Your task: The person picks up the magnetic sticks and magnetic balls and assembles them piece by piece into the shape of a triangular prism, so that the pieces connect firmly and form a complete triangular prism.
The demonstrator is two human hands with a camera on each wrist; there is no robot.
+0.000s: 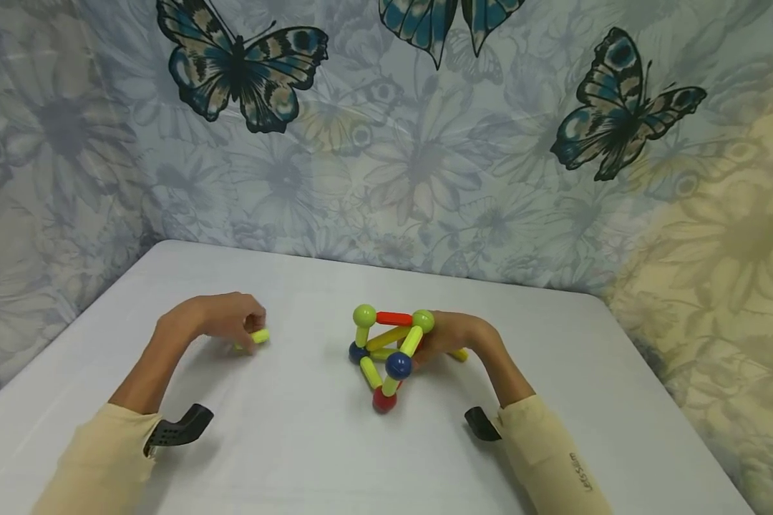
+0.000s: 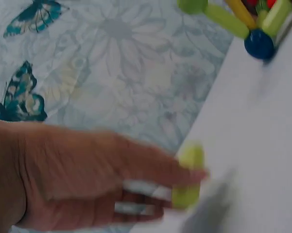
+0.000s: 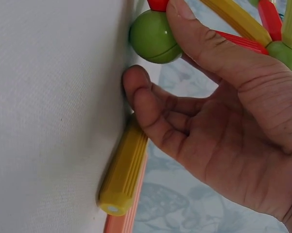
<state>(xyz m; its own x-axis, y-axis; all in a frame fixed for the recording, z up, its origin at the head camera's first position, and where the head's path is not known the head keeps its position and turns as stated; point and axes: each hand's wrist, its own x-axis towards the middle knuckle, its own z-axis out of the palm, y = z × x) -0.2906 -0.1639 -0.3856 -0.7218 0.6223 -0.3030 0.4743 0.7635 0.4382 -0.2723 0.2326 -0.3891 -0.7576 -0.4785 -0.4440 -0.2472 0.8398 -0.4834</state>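
My left hand (image 1: 222, 318) is at the left of the white table and pinches a yellow-green magnetic stick (image 1: 260, 335) between thumb and fingers. That stick (image 2: 186, 194) is blurred in the left wrist view. Right of the middle stands a magnetic stick-and-ball structure (image 1: 398, 365) with green, blue and red balls joined by yellow, lime and red sticks. My right hand (image 1: 449, 335) holds its right side. In the right wrist view, the thumb lies against a green ball (image 3: 154, 38) and a red stick, while the other fingers curl below. Part of the structure is hidden behind this hand.
A loose yellow stick (image 3: 122, 170) lies on the table by the right fingers, with a coral-red stick (image 3: 120, 222) beside it. The white table (image 1: 283, 443) meets butterfly-patterned cloth (image 1: 425, 157) at the back and sides. Black straps (image 1: 182, 427) stick out at both sleeves.
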